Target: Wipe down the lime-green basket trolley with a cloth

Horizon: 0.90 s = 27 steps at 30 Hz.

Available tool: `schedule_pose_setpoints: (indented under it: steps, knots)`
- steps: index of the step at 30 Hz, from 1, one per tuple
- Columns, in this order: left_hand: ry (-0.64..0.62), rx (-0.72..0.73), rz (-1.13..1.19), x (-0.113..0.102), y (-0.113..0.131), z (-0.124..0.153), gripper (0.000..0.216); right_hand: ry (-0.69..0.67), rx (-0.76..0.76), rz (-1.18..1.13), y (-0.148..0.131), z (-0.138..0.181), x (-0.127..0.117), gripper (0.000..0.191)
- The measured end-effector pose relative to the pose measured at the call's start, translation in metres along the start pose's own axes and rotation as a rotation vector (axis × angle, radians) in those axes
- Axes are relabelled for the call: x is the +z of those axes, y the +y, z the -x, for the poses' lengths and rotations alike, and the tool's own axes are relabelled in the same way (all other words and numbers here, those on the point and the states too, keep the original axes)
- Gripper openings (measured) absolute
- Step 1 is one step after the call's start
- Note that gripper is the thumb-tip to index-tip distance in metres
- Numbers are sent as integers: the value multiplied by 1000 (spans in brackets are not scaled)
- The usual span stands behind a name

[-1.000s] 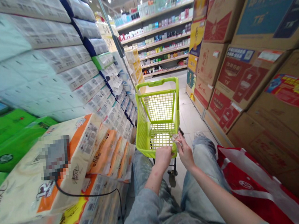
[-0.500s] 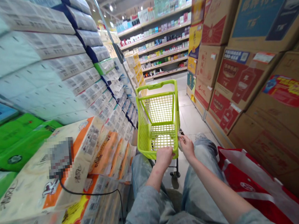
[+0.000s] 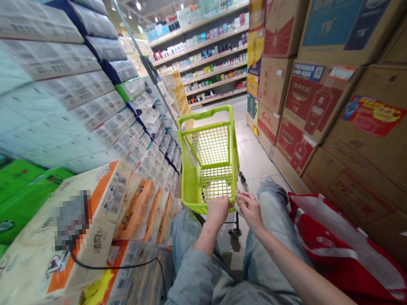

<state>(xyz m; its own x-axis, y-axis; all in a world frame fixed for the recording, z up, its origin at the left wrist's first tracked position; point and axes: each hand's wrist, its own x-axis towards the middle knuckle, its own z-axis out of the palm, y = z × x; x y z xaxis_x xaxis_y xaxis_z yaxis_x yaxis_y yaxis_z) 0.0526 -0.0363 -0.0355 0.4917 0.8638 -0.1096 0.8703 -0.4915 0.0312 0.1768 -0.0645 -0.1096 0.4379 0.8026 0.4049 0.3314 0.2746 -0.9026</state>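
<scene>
Head view: left hand (image 3: pixel 217 212) grips green cart (image 3: pixel 190 183); right hand (image 3: pixel 251 210) pinches pale wad (image 3: pixel 240 207); stacked carton (image 3: pixel 330 23) reads "T6".

Cart basket (image 3: pixel 189 183) — smooth, latticed plastic

From my end of the feed I can read "郎牌特曲" and "T6" on the blue panel of the upper box (image 3: pixel 326 18), and "T6" again on the red panel of the box below (image 3: pixel 311 98). The big tissue pack (image 3: pixel 36 250) says "清风", with what looks like "12" on its orange stripe. I can't make out the lettering on the red-and-yellow sticker (image 3: pixel 375 115), the yellow starburst sign (image 3: pixel 93 295) or the red bag's round emblem (image 3: pixel 324 241).
</scene>
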Motion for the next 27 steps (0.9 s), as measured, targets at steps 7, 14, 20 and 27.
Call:
schedule_pose_setpoints:
  steps: [7, 14, 20, 27]
  knots:
    - [10, -7, 19, 7, -1, -4, 23, -119, -4, 27, -3, 19, -3, 27]
    - [93, 184, 193, -7, -28, 0, 56, -21, 39, 80, 5, 23, -16, 28]
    - [-26, 27, 24, -13, -77, 15, 21, -23, 10, 77, 1, -7, -13, 30]
    - [32, 32, -33, 1, -75, 15, 27, 83, 30, 82, -11, 24, 17, 30]
